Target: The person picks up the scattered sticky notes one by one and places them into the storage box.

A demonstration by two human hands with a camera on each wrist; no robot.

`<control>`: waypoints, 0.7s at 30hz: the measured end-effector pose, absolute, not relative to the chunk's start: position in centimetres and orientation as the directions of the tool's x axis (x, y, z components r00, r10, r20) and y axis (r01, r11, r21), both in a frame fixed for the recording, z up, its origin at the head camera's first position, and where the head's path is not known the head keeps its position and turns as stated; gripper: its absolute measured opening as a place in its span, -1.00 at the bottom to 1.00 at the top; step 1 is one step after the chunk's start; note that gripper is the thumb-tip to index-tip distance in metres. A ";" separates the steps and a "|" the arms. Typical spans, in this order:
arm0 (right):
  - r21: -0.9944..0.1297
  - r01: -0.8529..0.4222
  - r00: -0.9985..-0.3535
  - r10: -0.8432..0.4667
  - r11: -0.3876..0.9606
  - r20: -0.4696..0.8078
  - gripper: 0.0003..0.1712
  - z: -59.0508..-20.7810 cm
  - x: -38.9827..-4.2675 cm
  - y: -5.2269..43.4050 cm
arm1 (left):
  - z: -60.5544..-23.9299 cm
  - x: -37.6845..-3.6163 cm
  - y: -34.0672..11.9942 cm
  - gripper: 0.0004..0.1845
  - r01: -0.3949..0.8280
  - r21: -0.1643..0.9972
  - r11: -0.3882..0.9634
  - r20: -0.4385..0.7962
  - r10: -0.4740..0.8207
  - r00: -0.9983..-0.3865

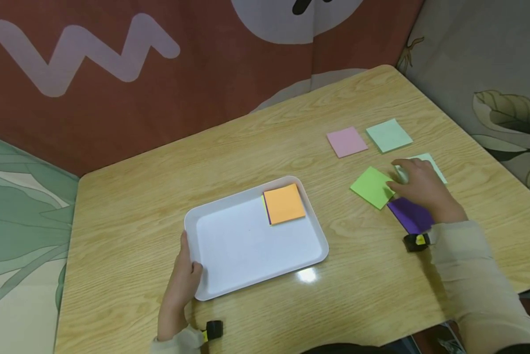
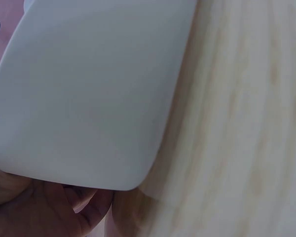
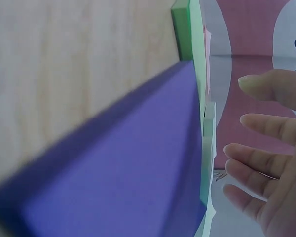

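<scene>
Person's left hand (image 1: 183, 282) grips left end of white rectangular plastic tray (image 1: 234, 253), thumb at rim. Orange square paper pad (image 1: 284, 204) lies in tray's far right corner, purple and yellow edges showing beneath. Right hand (image 1: 420, 189), fingers apart, above pale mint square paper pad (image 1: 433, 166), partly hidden. Lime green square paper pad (image 1: 371, 187), purple square paper pad (image 1: 408, 215) nearby on light wood-grain table (image 1: 358, 290).

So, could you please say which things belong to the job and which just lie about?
Likely the job:
tray, in the left hand
orange-topped pile in it
green pad, purple pad, near the right hand
pink pad
two mint pads

Just surroundings:
table
red curtain
</scene>
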State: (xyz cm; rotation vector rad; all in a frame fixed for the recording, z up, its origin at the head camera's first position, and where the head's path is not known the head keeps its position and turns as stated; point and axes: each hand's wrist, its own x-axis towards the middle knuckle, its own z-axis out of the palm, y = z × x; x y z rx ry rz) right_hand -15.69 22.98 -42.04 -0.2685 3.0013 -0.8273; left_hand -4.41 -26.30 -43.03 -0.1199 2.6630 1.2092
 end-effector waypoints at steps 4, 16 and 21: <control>-0.514 -0.143 -0.988 -0.155 0.846 0.019 -0.40 -42.0 -15.5 23.2 | -43.0 -4.4 -26.3 -0.21 -0.167 0.731 0.661 -0.234 0.014 -0.972; -0.501 -0.143 -0.987 -0.158 0.854 0.013 -0.42 -42.2 -15.6 24.2 | -43.2 -4.5 -26.4 -0.21 -0.158 0.721 0.675 -0.227 0.015 -0.974; -0.495 -0.136 -0.988 -0.155 0.858 0.002 -0.41 -42.3 -15.6 24.5 | -43.1 -4.4 -26.4 -0.21 -0.154 0.716 0.680 -0.222 0.012 -0.975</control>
